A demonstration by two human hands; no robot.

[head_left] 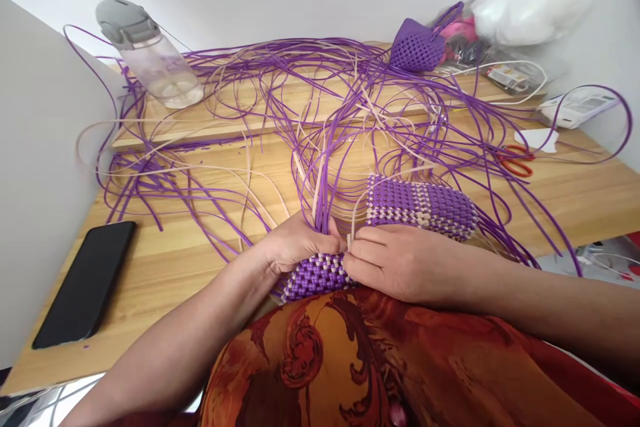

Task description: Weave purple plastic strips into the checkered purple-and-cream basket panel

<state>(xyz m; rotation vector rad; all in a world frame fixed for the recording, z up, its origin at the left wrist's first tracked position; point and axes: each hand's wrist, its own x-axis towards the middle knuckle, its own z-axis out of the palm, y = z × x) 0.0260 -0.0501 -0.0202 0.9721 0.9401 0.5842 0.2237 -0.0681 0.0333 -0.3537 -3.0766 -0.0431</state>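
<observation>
Garment (pixel 300 360), orange-red and patterned: nearest the camera, at the counter's (pixel 595 183) front edge.

Near woven piece (pixel 315 277), purple with pale flecks: against the garment, between both hands, apparently braced there for steadiness.

Left hand (pixel 305 243): grasping a bundle of purple strands (pixel 323 210), gathered upright above the near woven piece, presumably to keep the loose lengths together and clear of the edge.

Right hand (pixel 395 257): curled closed over the right side of the near woven piece, seemingly to steady it. Pale strip (pixel 353 217) rises at its fingertips; whether it is pinched is hidden.

Woven panel (pixel 420 207), purple with pale bands: on the counter just beyond the right hand; any join to the near piece cannot be told.

Bottle (pixel 163 70), clear, grey lid shut: on the raised board (pixel 240 107), probably set back from the work; contents uncertain.

Purple woven pouch (pixel 417 50): back right; interior unseen.

White bag (pixel 540 0), bulging: right rear; contents unseen.

Scissors (pixel 525 172), orange-handled: right, likely placed within reach.

Phone (pixel 85 287), dark-screened: left, apart from the weaving.
</observation>
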